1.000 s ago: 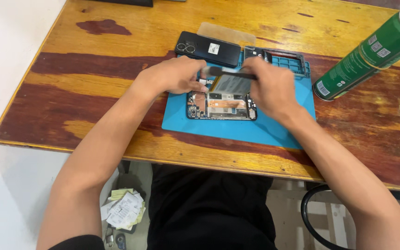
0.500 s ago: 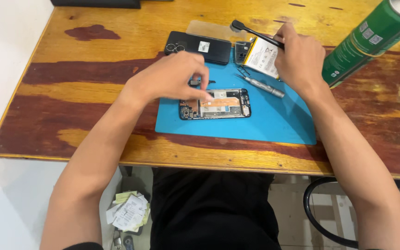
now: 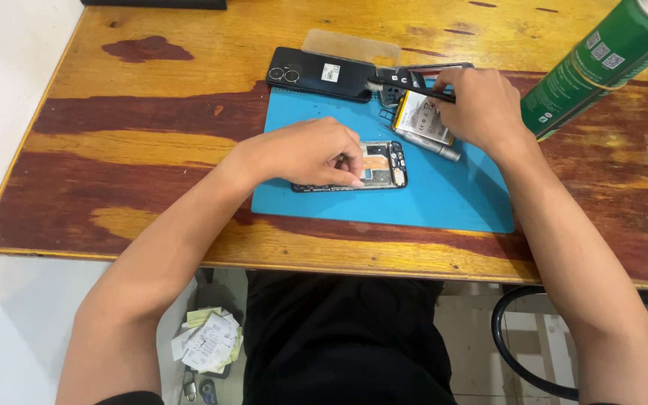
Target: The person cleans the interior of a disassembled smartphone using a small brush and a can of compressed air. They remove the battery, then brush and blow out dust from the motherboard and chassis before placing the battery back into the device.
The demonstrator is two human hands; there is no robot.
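Note:
An opened phone body lies on the blue work mat, its inner parts showing. My left hand rests on it, fingers pressing its left half. My right hand is up at the mat's far edge, gripping a thin black tool that points left. Under that hand lies a flat white phone battery with a metal screwdriver beside it.
A black phone back cover and a clear strip lie beyond the mat. A green spray can stands at the right on the wooden table. A black cable loop hangs below the table edge.
My right hand lifted the battery off the phone body, carried it to the far right of the mat and set it down. The left hand stayed on the phone.

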